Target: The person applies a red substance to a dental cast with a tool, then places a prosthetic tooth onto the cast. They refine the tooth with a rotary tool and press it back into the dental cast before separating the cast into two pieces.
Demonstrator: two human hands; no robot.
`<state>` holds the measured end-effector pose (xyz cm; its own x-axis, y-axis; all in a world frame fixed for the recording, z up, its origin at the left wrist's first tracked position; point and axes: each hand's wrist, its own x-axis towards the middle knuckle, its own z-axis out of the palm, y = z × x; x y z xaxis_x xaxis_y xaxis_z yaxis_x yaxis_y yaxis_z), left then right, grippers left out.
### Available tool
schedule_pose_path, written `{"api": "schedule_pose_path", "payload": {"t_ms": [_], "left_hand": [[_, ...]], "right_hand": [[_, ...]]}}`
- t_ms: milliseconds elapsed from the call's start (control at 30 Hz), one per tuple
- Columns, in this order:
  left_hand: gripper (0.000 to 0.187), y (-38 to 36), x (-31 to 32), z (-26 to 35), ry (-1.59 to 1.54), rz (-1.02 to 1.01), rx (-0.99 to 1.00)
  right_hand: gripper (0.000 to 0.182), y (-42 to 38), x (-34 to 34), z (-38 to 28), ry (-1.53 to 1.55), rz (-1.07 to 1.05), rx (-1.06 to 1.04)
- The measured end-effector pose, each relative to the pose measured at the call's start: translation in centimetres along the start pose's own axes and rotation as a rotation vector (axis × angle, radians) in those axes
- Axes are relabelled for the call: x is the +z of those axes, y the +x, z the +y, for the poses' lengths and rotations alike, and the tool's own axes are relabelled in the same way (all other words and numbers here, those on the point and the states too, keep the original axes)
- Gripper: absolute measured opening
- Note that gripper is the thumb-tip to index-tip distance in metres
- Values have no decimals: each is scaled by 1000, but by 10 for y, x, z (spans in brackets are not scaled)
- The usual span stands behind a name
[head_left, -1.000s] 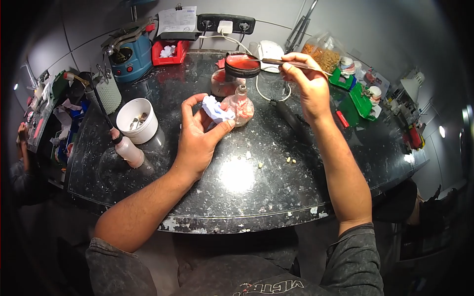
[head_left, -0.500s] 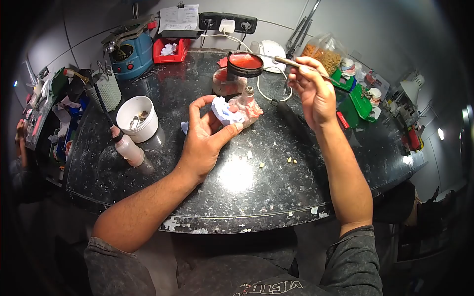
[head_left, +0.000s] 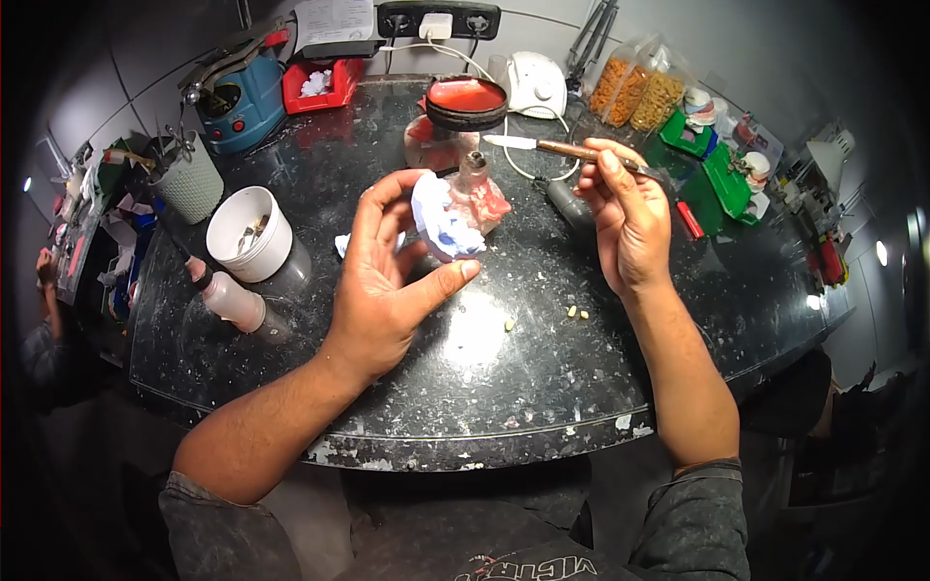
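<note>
Between the thumb and fingers of my left hand [head_left: 383,276] is a pale blue-white lumpy piece [head_left: 441,221], raised over the table; I cannot tell whether it is crumpled paper or a cast. Just behind it stands a spirit burner [head_left: 487,200], its body coated in pink wax, with a metal neck. My right hand [head_left: 630,213] grips a wax knife [head_left: 572,151] by its brown handle. The light blade points left, close above the burner's neck in this view. Beyond it is a dark-rimmed pan of red wax [head_left: 468,95].
To the left are a white tub [head_left: 250,237] holding metal pieces and a pinkish bottle [head_left: 234,302]. Further back stand a tool holder [head_left: 189,179], a blue machine [head_left: 237,107] and a red bin [head_left: 320,87]. Green trays [head_left: 722,184] are at the right. Small yellowish bits [head_left: 573,313] lie in front.
The knife blade has come from beside the wax pan to near the burner's neck. My left hand and its piece have shifted slightly left, and the piece is turned more upright.
</note>
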<state>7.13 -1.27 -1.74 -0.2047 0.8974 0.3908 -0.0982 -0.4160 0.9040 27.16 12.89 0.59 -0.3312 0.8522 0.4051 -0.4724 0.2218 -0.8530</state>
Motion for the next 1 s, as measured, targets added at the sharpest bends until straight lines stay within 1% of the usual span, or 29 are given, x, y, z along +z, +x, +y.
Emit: {"api": "schedule_pose_path", "payload": {"t_ms": [33, 100, 400, 500, 733, 833, 867, 900, 967, 1000], "left_hand": [[76, 0, 1, 1, 2, -7, -4], [74, -1, 3, 5, -33, 52, -56], [70, 1, 4, 9, -28, 28, -155], [66, 2, 2, 4, -1, 23, -103], [66, 2, -1, 3, 19, 15, -102], [68, 2, -2, 1, 30, 13, -84], [70, 2, -2, 3, 11, 7, -107], [73, 2, -2, 4, -6, 2, -130], [71, 2, -2, 6, 8, -7, -129], [69, 3, -2, 6, 22, -21, -126]], "right_hand": [[25, 0, 0, 0, -1, -1, -1], [25, 0, -1, 1, -17, -4, -19], [25, -1, 1, 2, -64, -24, -33], [25, -1, 2, 1, -94, -32, -31], [24, -3, 5, 2, -125, -30, -14], [22, -3, 1, 1, -23, -78, -24], [22, -4, 1, -1, -23, -80, -21], [22, -6, 1, -3, 5, -127, -27], [22, -8, 2, -5, 32, -216, -33], [22, -9, 3, -5, 32, -217, -31]]}}
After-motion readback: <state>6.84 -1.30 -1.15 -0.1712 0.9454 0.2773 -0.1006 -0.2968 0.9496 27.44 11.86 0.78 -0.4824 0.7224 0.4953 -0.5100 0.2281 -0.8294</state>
